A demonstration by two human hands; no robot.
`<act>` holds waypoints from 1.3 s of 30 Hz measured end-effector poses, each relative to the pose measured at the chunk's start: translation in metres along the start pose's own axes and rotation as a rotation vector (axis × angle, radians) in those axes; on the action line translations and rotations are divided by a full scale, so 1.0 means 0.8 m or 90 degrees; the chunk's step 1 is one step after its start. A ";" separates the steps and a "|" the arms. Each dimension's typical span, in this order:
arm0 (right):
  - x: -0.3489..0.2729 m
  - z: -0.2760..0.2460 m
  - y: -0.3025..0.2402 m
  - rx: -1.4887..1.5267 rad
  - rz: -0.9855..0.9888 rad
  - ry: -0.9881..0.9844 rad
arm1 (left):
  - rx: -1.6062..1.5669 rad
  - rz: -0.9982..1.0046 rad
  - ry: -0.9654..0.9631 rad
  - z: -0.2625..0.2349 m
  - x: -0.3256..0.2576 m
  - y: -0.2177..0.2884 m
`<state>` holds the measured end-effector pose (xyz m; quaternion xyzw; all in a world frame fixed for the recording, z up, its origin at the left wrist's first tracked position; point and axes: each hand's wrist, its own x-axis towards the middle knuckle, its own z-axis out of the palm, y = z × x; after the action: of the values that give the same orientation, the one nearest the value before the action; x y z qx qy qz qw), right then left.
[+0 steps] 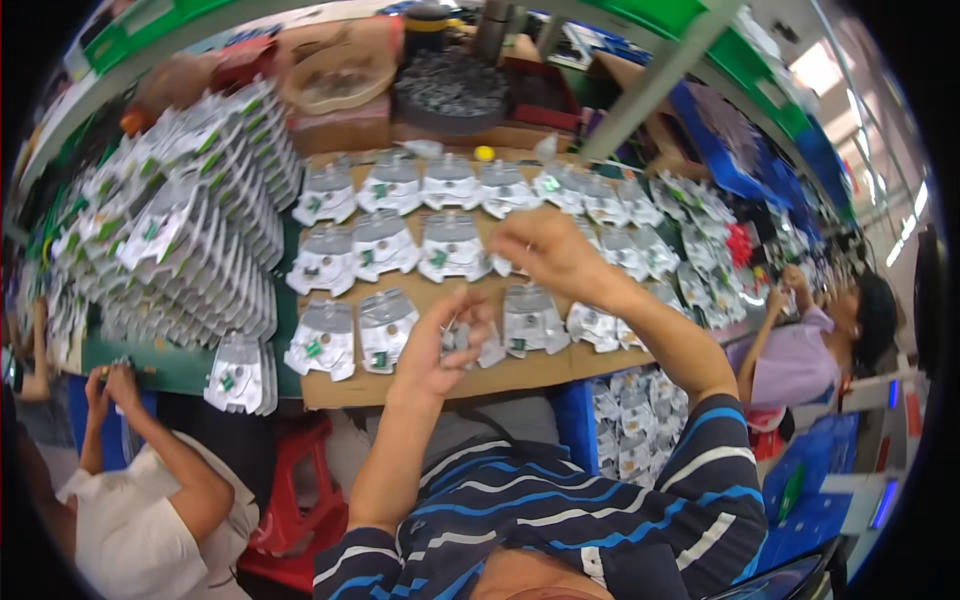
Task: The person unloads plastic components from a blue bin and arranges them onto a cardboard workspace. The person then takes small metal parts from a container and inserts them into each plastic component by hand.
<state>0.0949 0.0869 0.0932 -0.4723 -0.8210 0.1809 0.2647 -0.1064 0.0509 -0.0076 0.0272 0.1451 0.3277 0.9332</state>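
Silver-grey moulded housings (pixel 452 245), several with a small green circuit board, lie in three rows on a cardboard sheet (pixel 430 292). My left hand (pixel 445 340) is palm up over the front row, its fingers curled around small grey pieces (pixel 456 338) whose exact kind is too small to make out. Further back and to the right, my right hand (pixel 548 248) hovers above the middle row, fingertips drawn together in a pinch. Whatever is between them is hidden by the fingers and slight blur. My right forearm covers some housings on that side.
Tall stacks of similar housings (pixel 190 215) rise at the left. Behind the rows are a round tray of dark small parts (pixel 450 88), a tan basin (pixel 338 78) and a yellow ball (pixel 484 153). Co-workers sit at left and right. A slanted post (pixel 665 75) crosses the back right.
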 end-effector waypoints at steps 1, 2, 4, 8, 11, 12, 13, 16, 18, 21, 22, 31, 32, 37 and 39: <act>0.017 0.007 0.011 0.005 0.028 0.043 | -0.049 0.065 0.009 -0.010 0.001 0.006; 0.033 0.015 0.023 0.005 0.064 0.089 | -0.096 0.121 0.015 -0.013 0.004 0.010; 0.067 0.034 0.054 -0.084 0.005 0.143 | -0.233 0.114 0.021 -0.012 0.007 0.021; 0.113 0.081 0.115 -0.153 0.006 0.156 | -0.207 0.128 0.105 -0.014 0.007 0.028; 0.127 0.099 0.140 -0.192 0.037 0.123 | -0.156 0.116 0.068 -0.018 -0.001 0.030; 0.128 0.100 0.142 -0.195 0.050 0.096 | -0.113 0.116 0.073 -0.020 -0.004 0.032; 0.130 0.102 0.142 -0.198 0.063 0.069 | -0.117 0.117 0.075 -0.020 -0.007 0.033; 0.134 0.100 0.138 -0.210 0.053 0.038 | -0.018 0.130 0.094 -0.015 -0.015 0.031; 0.137 0.100 0.139 -0.223 0.050 0.019 | 0.047 0.141 0.118 -0.008 -0.018 0.028; 0.138 0.099 0.144 -0.232 0.051 -0.010 | 0.089 0.142 0.088 -0.004 -0.022 0.024; 0.139 0.097 0.146 -0.228 0.056 -0.022 | 0.092 0.142 0.086 -0.002 -0.024 0.022; 0.088 0.054 0.014 0.206 0.149 -0.247 | 0.386 0.199 0.168 0.008 -0.035 0.008; 0.066 0.056 0.000 0.249 0.094 -0.273 | 0.417 0.172 0.166 0.010 -0.036 0.006; 0.010 0.045 -0.045 0.162 0.072 -0.333 | 0.546 0.115 0.172 0.026 -0.044 -0.013; -0.002 0.037 -0.043 0.181 0.061 -0.316 | 0.569 0.103 0.162 0.028 -0.050 -0.021</act>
<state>0.0545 0.0672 0.0878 -0.4101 -0.8037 0.4168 0.1102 -0.1197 0.0137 0.0213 0.3972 0.3823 0.3052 0.7765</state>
